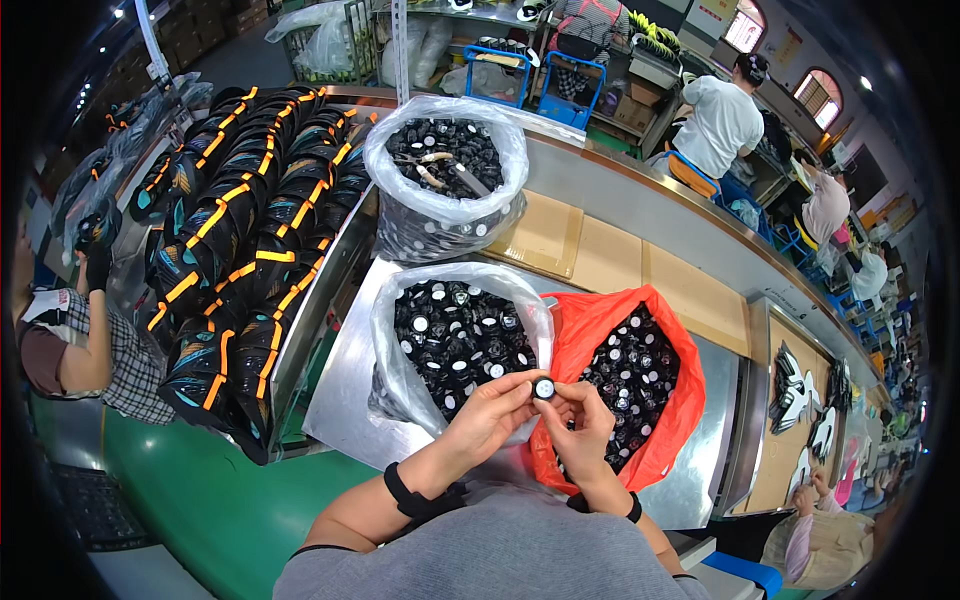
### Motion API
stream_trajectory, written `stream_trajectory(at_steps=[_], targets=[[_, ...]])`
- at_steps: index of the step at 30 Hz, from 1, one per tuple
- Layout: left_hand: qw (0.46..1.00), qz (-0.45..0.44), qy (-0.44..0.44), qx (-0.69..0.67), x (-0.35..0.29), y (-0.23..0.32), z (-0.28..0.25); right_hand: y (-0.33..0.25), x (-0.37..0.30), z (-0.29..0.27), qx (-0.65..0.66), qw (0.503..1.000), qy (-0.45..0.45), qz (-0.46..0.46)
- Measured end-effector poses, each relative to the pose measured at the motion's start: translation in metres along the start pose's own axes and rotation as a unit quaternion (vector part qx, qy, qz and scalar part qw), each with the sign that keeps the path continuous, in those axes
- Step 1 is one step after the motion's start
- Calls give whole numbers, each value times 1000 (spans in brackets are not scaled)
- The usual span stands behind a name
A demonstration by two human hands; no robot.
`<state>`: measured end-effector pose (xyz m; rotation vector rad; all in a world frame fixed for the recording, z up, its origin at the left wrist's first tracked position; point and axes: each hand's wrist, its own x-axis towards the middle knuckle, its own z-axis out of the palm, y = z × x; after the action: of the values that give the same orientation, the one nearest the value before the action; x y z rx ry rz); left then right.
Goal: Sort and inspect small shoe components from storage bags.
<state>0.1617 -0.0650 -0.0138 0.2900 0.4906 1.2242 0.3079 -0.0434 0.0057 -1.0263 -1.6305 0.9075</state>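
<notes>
Between the fingertips of both hands is a small round black piece with a white centre (pixel 543 388). My left hand (pixel 490 412) pinches it from the left, and my right hand (pixel 582 425) closes on its right side. Just beyond the left hand stands a clear plastic bag (pixel 378 325) full of similar black pieces (pixel 455 335), some showing white faces. Under and behind my right hand, a red plastic bag (pixel 680 340) holds more of them (pixel 635 375). Both bags rest on a metal tabletop (pixel 345 400).
A third clear bag (pixel 510 165) of black parts, with a few tools on top, stands farther back beside cardboard (pixel 600 245). At left, a rack carries rows of black shoe uppers with orange strips (pixel 230 250). People (pixel 720 125) work at other benches; one sits at right (pixel 830 540).
</notes>
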Motion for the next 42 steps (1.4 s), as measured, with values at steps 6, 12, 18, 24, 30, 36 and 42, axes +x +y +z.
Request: stream_trajectory(at_steps=[6,12,18,24,30,36,42], targets=[[1000,2,10,3,-2,-1,1,-1,-2,0,-10,1000,3,-6],[999,37,32,-3,-2,0,-2,2,2,-4,-35,998,-47,-11],[968,51,131,-208,-4,15,-20,90,9,-93,-479,878,6,-9],[984,-85,-74,136,-7,0,18,96,4,-95,-552,807,-126,171],[537,177,-202,800,15,-69,20,119,-24,-68,-423,899,-50,106],[415,116,-231,872,22,-98,-2,130,-33,-81,-323,944,-21,64],[744,13,-115,658,23,-70,27,133,-20,-124,357,852,165,345]])
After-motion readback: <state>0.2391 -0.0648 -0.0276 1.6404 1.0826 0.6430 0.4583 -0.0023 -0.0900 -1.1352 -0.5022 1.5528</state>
